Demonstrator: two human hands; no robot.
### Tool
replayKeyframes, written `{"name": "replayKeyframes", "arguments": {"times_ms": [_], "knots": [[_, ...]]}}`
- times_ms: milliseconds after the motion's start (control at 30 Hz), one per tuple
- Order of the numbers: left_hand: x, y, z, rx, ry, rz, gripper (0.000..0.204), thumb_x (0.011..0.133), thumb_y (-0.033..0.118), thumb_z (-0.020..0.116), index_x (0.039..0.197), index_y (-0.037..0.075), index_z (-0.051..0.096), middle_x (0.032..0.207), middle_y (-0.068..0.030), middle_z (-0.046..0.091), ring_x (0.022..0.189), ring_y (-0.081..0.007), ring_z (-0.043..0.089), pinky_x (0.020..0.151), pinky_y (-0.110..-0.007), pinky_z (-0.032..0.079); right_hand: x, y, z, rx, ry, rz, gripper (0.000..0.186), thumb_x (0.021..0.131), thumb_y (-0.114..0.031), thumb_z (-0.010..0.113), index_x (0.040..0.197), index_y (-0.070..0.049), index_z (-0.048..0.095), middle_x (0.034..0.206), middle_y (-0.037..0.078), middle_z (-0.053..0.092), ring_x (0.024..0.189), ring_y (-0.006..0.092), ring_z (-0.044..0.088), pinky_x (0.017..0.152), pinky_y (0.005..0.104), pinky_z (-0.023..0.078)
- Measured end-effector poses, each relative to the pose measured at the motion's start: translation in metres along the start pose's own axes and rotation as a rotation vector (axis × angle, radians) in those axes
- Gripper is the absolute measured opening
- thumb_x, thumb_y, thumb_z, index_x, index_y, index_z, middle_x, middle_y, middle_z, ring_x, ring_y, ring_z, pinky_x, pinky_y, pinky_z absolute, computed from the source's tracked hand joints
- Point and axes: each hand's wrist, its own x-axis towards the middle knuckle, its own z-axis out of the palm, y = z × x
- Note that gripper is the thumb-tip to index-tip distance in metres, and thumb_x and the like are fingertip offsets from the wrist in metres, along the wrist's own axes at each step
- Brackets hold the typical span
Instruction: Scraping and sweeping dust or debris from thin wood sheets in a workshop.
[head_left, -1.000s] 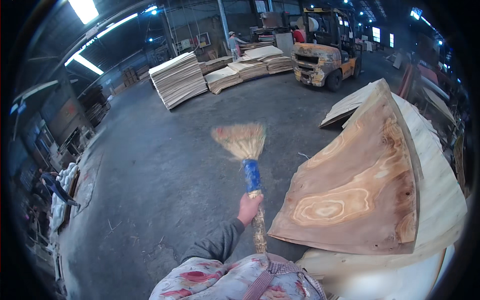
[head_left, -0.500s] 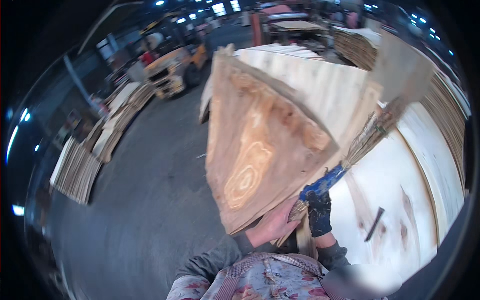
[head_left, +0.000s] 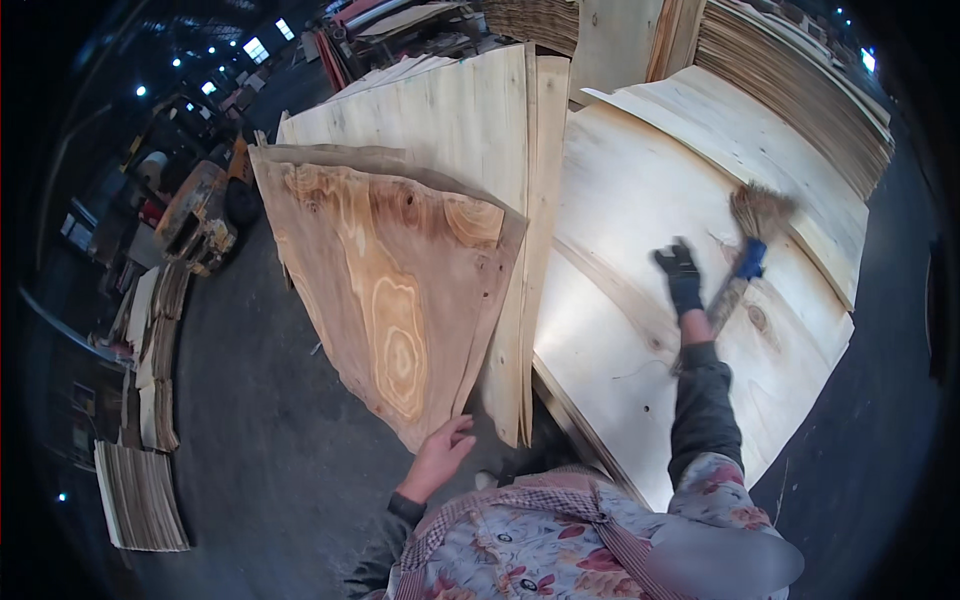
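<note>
My bare left hand (head_left: 440, 458) is at the lower corner of a brown wood veneer sheet (head_left: 400, 290) with a pale ringed grain pattern. Its fingers are apart, seemingly touching the sheet's edge. This sheet leans against upright pale veneer sheets (head_left: 430, 115). My right hand (head_left: 680, 275), in a dark glove, is stretched out over a stack of pale wood sheets (head_left: 620, 300), fingers spread and holding nothing. Just right of it, a hand broom (head_left: 748, 258) with straw bristles and a blue binding lies on the top sheet, its handle partly behind my forearm.
A tall veneer stack (head_left: 790, 100) stands at the far right. On the left are a yellow forklift-like vehicle (head_left: 200, 215) and a row of veneer bundles (head_left: 140, 495) on the dark floor (head_left: 270, 400). More stacked sheets (head_left: 410, 20) are at the back.
My right hand has let go of the broom, which now lies on the pale stack. My left hand has come away from the broom's handle to the veneer corner. The view has swung right.
</note>
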Motion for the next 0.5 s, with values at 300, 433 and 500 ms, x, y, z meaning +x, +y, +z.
{"name": "replayKeyframes", "arguments": {"times_ms": [300, 433, 500], "knots": [[-0.111, -0.047, -0.02, 0.114, 0.335, -0.317, 0.035, 0.079, 0.013, 0.057, 0.112, 0.001, 0.05, 0.103, -0.0135, 0.06, 0.095, -0.0216, 0.058, 0.08, -0.03, 0.046, 0.065, -0.165, 0.174, 0.811, -0.173, 0.258, 0.073, 0.061, -0.03, 0.077, 0.12, -0.003, 0.042, 0.102, 0.011, 0.058, 0.09, 0.0205, 0.055, 0.079, 0.0305, 0.044], [-0.177, -0.066, -0.015, 0.285, 0.474, -0.541, 0.037, 0.078, 0.016, 0.059, 0.111, 0.002, 0.051, 0.102, -0.0147, 0.06, 0.095, -0.0229, 0.059, 0.079, -0.03, 0.046, 0.085, -0.172, 0.163, 1.04, -0.227, 0.405, 0.045, 0.066, -0.023, 0.073, 0.1, 0.0, 0.057, 0.087, 0.01, 0.063, 0.073, 0.0207, 0.06, 0.07, 0.0287, 0.048], [-0.214, -0.113, -0.013, 0.202, 0.576, -0.556, 0.045, 0.072, 0.021, 0.065, 0.113, 0.006, 0.053, 0.1, -0.0141, 0.061, 0.096, -0.0224, 0.058, 0.086, -0.029, 0.044, 0.097, -0.169, 0.173, 0.997, -0.368, 0.398, 0.047, 0.066, -0.017, 0.074, 0.105, 0.001, 0.056, 0.095, 0.012, 0.063, 0.083, 0.0199, 0.061, 0.078, 0.0289, 0.048]]}}
